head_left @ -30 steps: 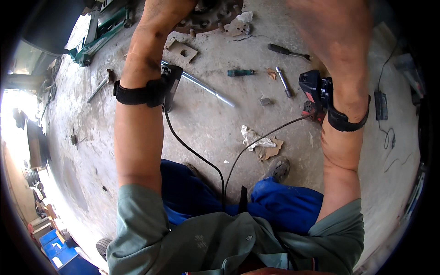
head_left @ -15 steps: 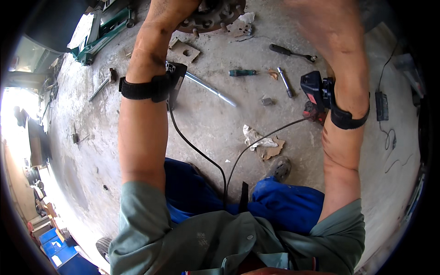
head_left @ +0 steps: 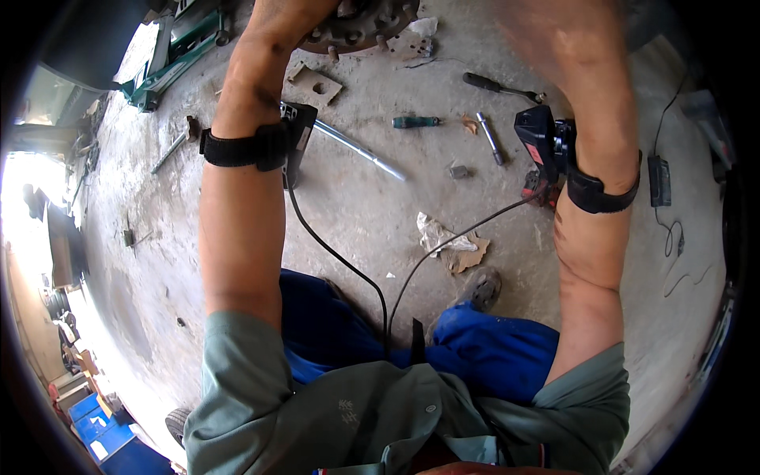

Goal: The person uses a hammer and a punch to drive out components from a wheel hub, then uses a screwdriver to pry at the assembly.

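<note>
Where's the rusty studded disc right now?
Head view, top edge, slightly left of centre: the rusty studded disc, cut off by the frame, is immediately right of the left hand, above the flat holed plate.

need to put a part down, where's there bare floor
Bare floor shows between the silver bar and the crumpled paper, and left of the left forearm, nearer than the hammer-like tool. It is crowded ahead: a metal plate by the wheel hub, then a screwdriver and wrench rightward.
</note>
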Motion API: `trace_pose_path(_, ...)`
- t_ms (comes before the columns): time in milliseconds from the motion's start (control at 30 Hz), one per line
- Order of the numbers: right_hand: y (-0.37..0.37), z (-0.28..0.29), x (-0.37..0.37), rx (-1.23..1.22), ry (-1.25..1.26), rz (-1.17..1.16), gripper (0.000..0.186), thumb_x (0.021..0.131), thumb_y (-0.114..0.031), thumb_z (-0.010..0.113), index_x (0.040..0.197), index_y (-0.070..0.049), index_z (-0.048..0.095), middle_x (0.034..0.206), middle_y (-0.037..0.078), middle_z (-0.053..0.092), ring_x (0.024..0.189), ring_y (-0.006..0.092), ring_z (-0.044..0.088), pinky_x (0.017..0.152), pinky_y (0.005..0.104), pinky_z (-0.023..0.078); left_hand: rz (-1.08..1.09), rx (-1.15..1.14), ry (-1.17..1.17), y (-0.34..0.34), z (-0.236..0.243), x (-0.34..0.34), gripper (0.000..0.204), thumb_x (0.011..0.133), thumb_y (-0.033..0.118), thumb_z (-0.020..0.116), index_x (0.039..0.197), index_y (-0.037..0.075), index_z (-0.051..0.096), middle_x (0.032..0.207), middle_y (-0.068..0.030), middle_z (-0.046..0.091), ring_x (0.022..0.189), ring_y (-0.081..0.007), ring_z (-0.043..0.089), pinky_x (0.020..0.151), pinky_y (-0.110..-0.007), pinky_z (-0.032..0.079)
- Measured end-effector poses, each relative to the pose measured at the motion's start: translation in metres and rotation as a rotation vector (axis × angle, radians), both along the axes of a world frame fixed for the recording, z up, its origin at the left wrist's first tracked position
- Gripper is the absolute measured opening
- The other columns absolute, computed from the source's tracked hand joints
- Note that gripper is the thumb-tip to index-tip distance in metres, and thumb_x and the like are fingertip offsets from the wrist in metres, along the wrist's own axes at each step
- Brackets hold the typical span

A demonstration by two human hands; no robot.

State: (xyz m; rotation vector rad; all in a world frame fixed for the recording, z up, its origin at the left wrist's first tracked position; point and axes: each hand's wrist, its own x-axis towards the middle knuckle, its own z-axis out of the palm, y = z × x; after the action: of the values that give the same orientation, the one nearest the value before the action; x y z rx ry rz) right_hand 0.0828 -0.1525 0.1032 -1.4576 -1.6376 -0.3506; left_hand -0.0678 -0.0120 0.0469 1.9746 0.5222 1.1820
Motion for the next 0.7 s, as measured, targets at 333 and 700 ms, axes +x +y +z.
trace_pose_path(333,-0.011,0.025,-0.005,-0.307,0.104,0.003,0.029,0.078,-0.018,0.068,0.093,0.006,0.061,0.085,0.026,0.062,0.086,0.0376,0.064,0.077,0.043,0.051,0.127,0.059,0.084,0.001,0.005,-0.006,0.023,0.099,0.008,0.054,0.118,-0.002,0.063,0.103,-0.0086,0.07,0.092,-0.0144,0.063,0.082,-0.029,0.052)
trace_pose_path(700,0.001,-0.008,-0.009,-0.013,-0.064,-0.09,0.025,0.077,-0.017,0.068,0.088,0.005,0.061,0.079,0.024,0.061,0.078,0.037,0.064,0.07,0.0422,0.051,0.122,0.33,0.099,0.016,-0.013,-0.007,0.021,0.098,0.005,0.052,0.116,-0.001,0.062,0.104,-0.0079,0.069,0.092,-0.0162,0.062,0.084,-0.03,0.05)
